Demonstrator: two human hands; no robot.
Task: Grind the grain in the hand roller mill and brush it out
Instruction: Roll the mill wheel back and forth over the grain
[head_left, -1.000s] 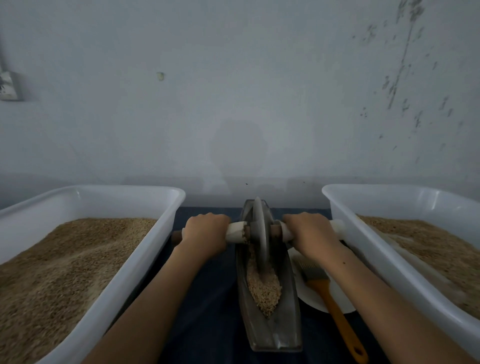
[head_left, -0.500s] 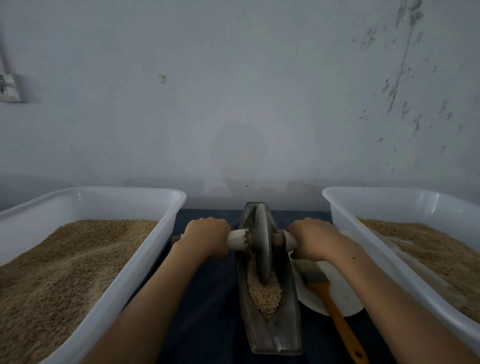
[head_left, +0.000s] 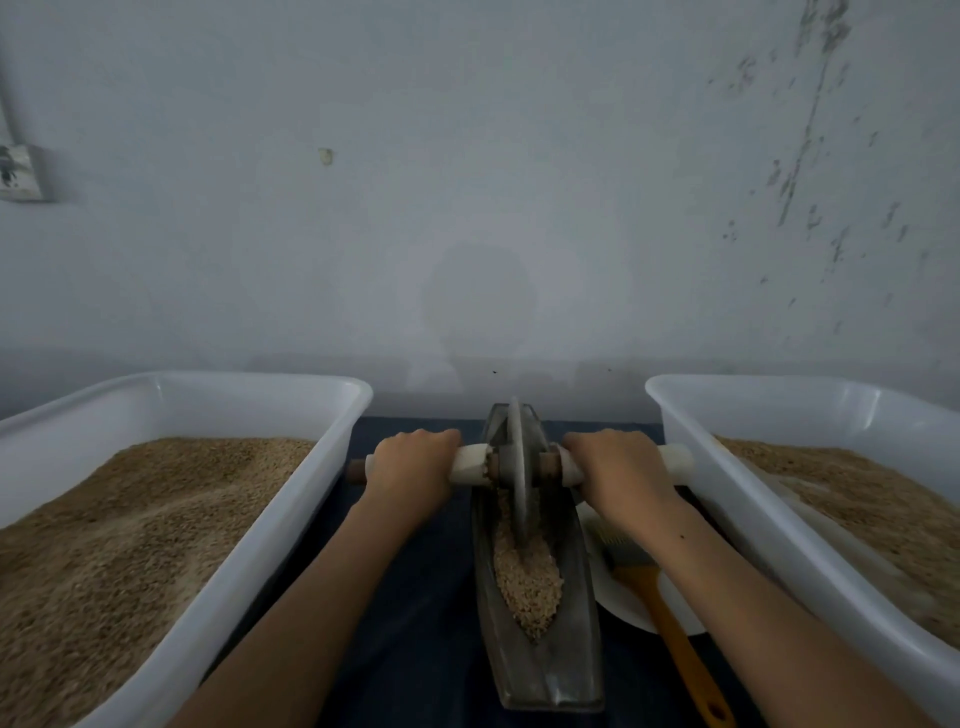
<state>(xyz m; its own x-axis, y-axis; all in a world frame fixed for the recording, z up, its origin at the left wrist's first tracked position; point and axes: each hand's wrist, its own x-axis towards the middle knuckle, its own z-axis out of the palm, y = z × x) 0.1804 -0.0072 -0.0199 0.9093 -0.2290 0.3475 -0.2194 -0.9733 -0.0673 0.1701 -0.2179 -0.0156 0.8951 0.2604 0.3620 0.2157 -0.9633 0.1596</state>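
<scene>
Metal trough holds grain under the wheel. Left hand and right hand each grip the axle handle either side of the wheel.

Small grain workshop – scuffed wall, grain tubs w/ hand mill.

No legible text or labels

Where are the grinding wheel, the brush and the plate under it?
Grinding wheel (head_left: 516, 467), head view: on the disc's face above the axle.
Brush (head_left: 670, 623), head view: on the orange handle's middle.
Plate (head_left: 623, 605), head view: on the bare white rim left of the handle.
</scene>
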